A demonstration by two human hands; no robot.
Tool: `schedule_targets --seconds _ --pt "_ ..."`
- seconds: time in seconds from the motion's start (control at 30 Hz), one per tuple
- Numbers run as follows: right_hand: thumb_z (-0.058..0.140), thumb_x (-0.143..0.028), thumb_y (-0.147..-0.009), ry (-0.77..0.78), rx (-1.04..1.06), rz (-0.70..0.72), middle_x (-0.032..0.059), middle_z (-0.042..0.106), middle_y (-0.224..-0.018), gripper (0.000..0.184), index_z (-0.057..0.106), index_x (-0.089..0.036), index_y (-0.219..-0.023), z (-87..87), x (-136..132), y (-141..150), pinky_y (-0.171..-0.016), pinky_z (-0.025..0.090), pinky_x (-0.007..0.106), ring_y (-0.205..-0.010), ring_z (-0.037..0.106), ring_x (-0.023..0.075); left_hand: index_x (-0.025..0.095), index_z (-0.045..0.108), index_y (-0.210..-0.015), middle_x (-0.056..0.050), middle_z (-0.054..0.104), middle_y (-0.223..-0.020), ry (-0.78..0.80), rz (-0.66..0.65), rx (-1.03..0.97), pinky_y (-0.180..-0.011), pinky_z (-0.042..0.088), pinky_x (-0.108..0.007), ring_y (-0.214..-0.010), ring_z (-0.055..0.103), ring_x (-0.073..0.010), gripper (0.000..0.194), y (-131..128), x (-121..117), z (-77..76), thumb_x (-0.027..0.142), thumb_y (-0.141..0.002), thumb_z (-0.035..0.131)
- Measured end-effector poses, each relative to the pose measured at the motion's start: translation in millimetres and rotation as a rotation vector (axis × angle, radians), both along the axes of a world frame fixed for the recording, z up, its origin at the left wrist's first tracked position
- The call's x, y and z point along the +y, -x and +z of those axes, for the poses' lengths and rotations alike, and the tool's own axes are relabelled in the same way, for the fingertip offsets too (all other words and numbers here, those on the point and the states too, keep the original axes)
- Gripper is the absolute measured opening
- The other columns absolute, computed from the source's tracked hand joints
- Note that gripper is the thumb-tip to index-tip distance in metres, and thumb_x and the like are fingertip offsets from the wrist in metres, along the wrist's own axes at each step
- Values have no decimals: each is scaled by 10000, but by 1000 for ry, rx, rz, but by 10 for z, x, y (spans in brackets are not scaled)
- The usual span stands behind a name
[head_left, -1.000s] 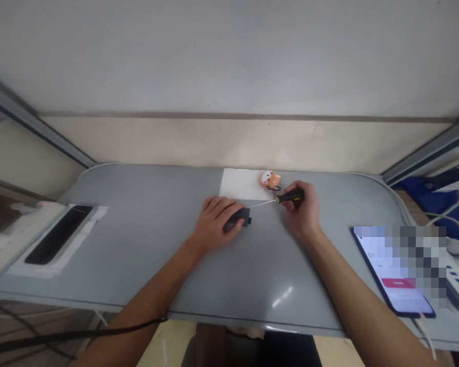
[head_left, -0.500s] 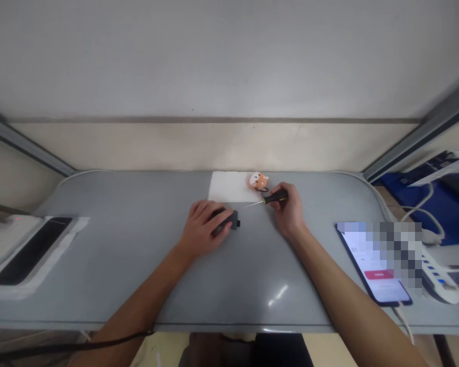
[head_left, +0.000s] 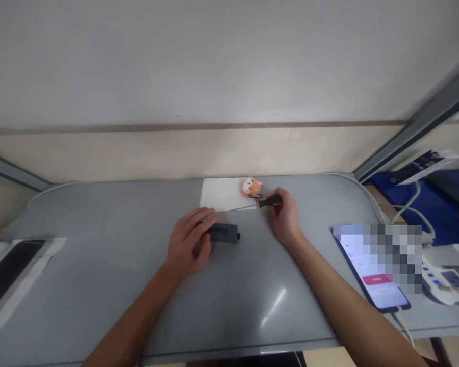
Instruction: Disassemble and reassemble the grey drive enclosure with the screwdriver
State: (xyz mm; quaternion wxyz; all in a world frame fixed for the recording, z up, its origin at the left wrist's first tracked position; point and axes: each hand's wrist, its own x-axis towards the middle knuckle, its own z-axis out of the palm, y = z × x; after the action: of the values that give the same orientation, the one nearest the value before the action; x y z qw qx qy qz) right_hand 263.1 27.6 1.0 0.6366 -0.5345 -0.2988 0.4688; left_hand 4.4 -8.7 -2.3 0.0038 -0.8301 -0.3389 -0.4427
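Note:
My left hand point(head_left: 187, 240) rests on the grey table point(head_left: 99, 265), its fingers curled around the left end of a small black box-shaped device point(head_left: 224, 233) that lies flat. My right hand point(head_left: 285, 216) grips the black and yellow handle of a thin screwdriver point(head_left: 268, 202), held low over the table with its shaft pointing left toward a white sheet point(head_left: 222, 194). A small orange animal figure point(head_left: 251, 186) sits at the sheet's right corner, just left of the screwdriver handle.
A lit phone point(head_left: 375, 270) lies at the table's right with a cable. A white power strip point(head_left: 445, 283) and blue items point(head_left: 424, 204) sit beyond the right edge. A dark slab on white padding point(head_left: 7, 275) lies at the far left. A wall stands behind.
My left hand has slid back along the black device, uncovering most of it. My right hand drew the screwdriver away from the device toward the orange figure. The view shifted left.

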Motion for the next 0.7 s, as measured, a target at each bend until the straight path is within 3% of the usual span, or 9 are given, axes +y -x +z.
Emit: schedule_targets --seconds 0.1,0.2,0.43,0.7 --pt "514 -442 -892 3 -51 -30 -1 542 -577 340 679 -213 -704 42 -9 -13 -504 330 293 -531 428 140 224 688 -1173 -99 723 -1097 256 25 -253 -898 574 -416 -1029 689 -243 262 83 33 6 193 -1011 484" --pt "548 -444 -867 1 33 -62 -3 568 -621 312 668 -213 -695 37 3 -28 -497 314 292 -520 405 121 213 695 -1034 -66 696 -928 457 1 -397 -756 559 -348 -862 667 -206 197 135 69 16 253 -1029 502" --pt "642 -410 -806 10 222 -82 -23 594 -680 248 653 -198 -676 -25 8 -48 -455 276 254 -500 384 73 215 667 -884 -13 646 -845 644 -22 -445 -702 479 -265 -780 607 -145 129 143 80 -7 201 -964 567" --pt "627 -422 -838 -21 180 -57 -33 534 -627 284 652 -192 -673 12 -10 -41 -469 280 252 -497 391 72 212 684 -845 -23 668 -841 757 -7 -498 -723 487 -264 -796 612 -154 136 135 66 31 282 -942 619"
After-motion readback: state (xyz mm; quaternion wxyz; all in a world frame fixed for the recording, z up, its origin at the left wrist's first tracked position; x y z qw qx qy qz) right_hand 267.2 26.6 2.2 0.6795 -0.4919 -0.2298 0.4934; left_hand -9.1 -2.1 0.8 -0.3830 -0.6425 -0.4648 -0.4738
